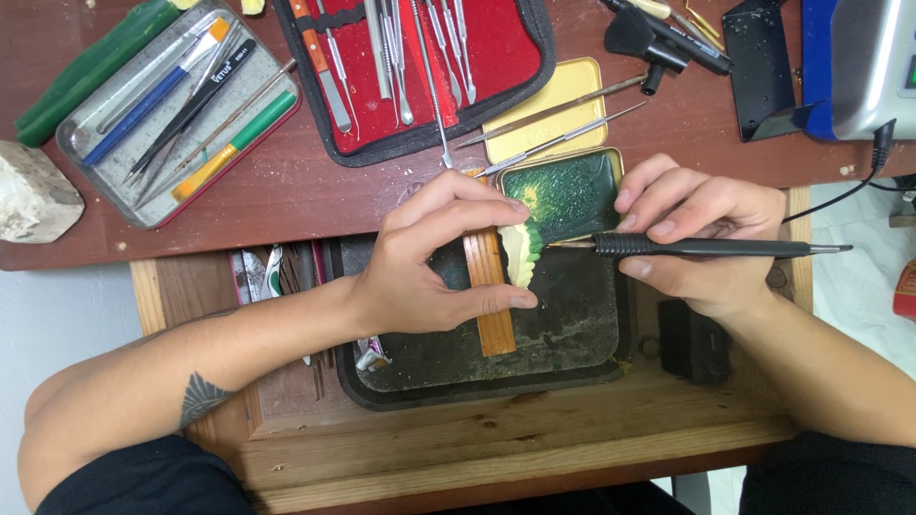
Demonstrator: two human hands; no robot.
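Observation:
My left hand [434, 253] pinches a small cream and green scalloped wax piece [523, 250] against an upright orange wooden peg [489, 296]. My right hand [701, 238] grips a slim black carving tool [706, 247] like a pen; its metal tip touches the right edge of the wax piece. Both hands hover over a black tray [563, 334] dusted with shavings, set in a wooden drawer [477, 429].
A green-stained metal tin [572, 191] sits behind the wax piece, its gold lid [553, 95] beyond. A red case of metal instruments [420, 57] lies at the top. A tin of pens and tools [162, 105], a green block [86, 67], a white stone [33, 195] lie left.

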